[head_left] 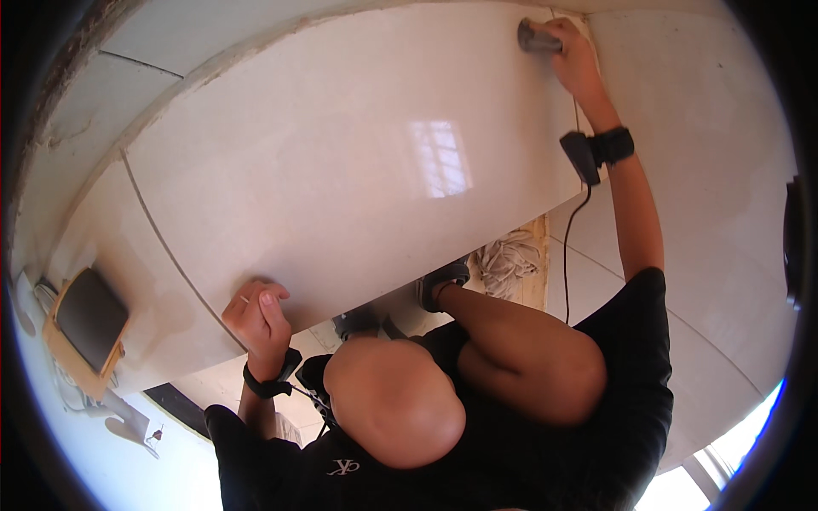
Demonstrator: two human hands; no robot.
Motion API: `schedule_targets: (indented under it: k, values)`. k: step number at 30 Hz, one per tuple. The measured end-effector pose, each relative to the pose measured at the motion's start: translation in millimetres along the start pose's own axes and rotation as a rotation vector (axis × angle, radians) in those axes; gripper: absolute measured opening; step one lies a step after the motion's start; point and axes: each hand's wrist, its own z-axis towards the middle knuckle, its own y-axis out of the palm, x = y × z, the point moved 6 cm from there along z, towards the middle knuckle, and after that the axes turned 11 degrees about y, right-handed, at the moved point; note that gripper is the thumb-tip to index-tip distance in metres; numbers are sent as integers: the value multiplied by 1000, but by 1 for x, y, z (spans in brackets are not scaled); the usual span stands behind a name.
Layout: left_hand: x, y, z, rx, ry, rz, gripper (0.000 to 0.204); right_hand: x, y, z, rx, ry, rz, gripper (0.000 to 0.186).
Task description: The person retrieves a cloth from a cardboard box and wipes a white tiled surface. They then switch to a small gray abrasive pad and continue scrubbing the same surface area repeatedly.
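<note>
My right hand (576, 58) is stretched to the far right corner of a pale, glossy tiled surface (324, 162). Its fingers close around a dark grey tool with a rounded end (537, 37); blur hides its exact kind. That end is against or just above the tile, beside the right-hand wall. Near the front edge at the left, my left hand (258, 317) rests on the surface with its fingers curled in. Nothing shows in it, and a thin light band crosses one finger.
My bent knees (396, 404) are close to the surface's front edge. Crumpled pale cloth (509, 260) lies below that edge. A black-and-tan object (89, 319) stands at the far left. From a black wrist device (582, 159) on my right arm, a cable (568, 255) hangs down.
</note>
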Motion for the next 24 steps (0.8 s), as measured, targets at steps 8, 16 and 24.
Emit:
schedule_targets:
  k: [8,16,24]
  values:
    - [-5,2,-2,4,13,17,32,6,9,7,40,12,-26,60]
    - [-6,-2,-6,10,2,-14,33,9,6,-15,-98,135,-13,60]
    - [-8,-4,-4,22,-7,-36,33,2,3,4,-32,20,-110,60]
